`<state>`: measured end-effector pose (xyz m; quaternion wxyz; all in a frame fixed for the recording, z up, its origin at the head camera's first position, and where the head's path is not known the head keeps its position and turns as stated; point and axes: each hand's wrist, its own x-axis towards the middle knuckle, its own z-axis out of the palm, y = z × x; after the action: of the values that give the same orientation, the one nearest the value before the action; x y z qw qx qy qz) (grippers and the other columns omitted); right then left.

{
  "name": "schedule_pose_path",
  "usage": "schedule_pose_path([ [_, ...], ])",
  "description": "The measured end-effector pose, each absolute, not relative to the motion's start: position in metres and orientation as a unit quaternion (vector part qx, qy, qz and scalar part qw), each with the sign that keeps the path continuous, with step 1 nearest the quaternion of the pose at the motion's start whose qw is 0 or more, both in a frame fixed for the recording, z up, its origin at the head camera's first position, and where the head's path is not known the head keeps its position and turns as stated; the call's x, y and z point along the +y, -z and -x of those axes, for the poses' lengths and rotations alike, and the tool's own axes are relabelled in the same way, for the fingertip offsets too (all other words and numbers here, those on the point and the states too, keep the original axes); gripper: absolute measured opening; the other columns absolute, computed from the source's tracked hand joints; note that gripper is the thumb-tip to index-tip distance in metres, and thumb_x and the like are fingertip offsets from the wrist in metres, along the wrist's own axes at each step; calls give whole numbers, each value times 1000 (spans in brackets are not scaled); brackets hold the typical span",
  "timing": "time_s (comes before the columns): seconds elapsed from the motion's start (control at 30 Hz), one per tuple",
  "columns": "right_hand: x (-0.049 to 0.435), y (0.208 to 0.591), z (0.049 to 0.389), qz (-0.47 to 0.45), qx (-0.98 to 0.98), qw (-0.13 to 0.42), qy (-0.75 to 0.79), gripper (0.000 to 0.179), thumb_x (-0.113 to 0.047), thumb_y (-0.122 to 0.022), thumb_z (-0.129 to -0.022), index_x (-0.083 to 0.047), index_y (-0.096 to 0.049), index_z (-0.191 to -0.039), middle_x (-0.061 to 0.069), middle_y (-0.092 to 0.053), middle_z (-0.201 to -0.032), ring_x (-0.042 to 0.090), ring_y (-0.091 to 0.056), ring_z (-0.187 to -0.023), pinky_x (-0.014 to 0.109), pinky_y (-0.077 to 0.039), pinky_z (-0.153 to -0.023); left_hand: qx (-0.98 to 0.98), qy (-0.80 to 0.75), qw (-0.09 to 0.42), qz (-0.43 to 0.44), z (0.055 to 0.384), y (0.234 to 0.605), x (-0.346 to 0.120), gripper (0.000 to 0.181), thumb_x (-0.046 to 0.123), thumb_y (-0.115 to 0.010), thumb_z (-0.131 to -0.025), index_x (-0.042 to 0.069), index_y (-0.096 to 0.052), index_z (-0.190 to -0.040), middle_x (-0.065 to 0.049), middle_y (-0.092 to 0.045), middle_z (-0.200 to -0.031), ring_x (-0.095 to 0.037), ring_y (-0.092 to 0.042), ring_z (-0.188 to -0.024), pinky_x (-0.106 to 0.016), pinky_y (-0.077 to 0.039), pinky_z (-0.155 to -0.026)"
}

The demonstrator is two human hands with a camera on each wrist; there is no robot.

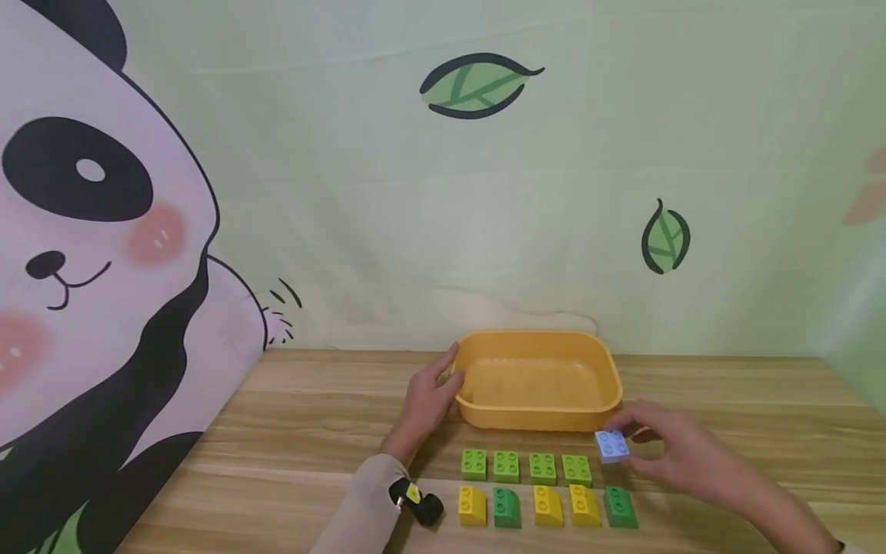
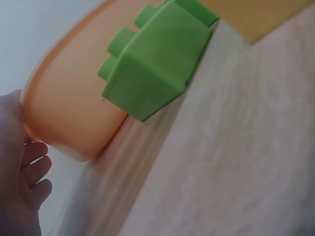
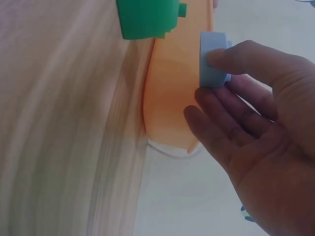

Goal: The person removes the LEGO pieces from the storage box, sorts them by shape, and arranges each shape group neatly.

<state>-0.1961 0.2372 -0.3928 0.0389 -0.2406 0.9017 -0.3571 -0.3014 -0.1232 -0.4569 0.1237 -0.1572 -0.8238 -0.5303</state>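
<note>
My left hand (image 1: 427, 398) grips the left rim of an orange-yellow plastic basin (image 1: 536, 419), thumb over the edge and other fingers along the outside. Between thumb and fingers, my right hand (image 1: 667, 446) pinches a light blue four-stud toy building block (image 1: 612, 446), raised near the basin's front right corner. The right wrist view shows this blue block (image 3: 212, 60) from its side, with the thumb across it. In front of the basin stands a row of light green blocks (image 1: 506, 466). A nearer row mixes yellow sloped blocks (image 1: 472, 505) with dark green sloped blocks (image 1: 621, 507).
The basin stands on a wood-grain table (image 1: 277, 431), close to a pale green wall covering (image 1: 526, 231) printed with leaves and a panda. A thin cable (image 1: 554, 312) runs along the wall behind the basin. A black wrist device (image 1: 418, 504) sits at my left sleeve.
</note>
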Motion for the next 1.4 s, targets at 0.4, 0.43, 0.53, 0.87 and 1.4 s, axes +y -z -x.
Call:
schedule_pose_path([
  [0.4,244,404,200,230,908,73,342,34,-11,-88,-83,-12,-72,-113,-1,-72,-113,25,-69,-107,47,-62,-90,-824,529,125,158,302,458,-123,51,16,-60,-107,2,-52,-155,-12,-51,-158,-33,-46,-147,-50,-35,-123],
  [0.43,244,405,201,231,908,74,342,35,-11,-88,-83,-12,-72,-113,-2,-72,-112,24,-69,-106,46,-62,-90,-825,529,126,157,302,457,-123,51,16,-60,-107,2,-52,-155,-12,-51,-158,-33,-46,-146,-50,-35,-122],
  [0.53,245,408,201,239,906,75,341,34,-10,-88,-83,-12,-71,-112,-4,-72,-110,22,-68,-104,43,-62,-90,-825,527,128,157,302,458,-124,51,17,-60,-107,2,-52,-155,-11,-51,-158,-33,-46,-147,-50,-35,-122],
  [0.87,243,413,204,215,912,103,334,32,-13,-90,-84,-12,-72,-111,-4,-71,-106,18,-66,-99,39,-62,-86,-823,528,134,162,302,459,-125,52,20,-60,-106,2,-53,-154,-13,-52,-157,-34,-47,-146,-50,-36,-122],
  [1.4,244,418,204,222,911,111,328,33,-11,-89,-85,-12,-72,-113,-5,-70,-103,15,-63,-93,32,-60,-81,-821,533,127,159,301,457,-123,52,18,-59,-107,2,-51,-155,-12,-50,-158,-31,-45,-146,-49,-35,-122],
])
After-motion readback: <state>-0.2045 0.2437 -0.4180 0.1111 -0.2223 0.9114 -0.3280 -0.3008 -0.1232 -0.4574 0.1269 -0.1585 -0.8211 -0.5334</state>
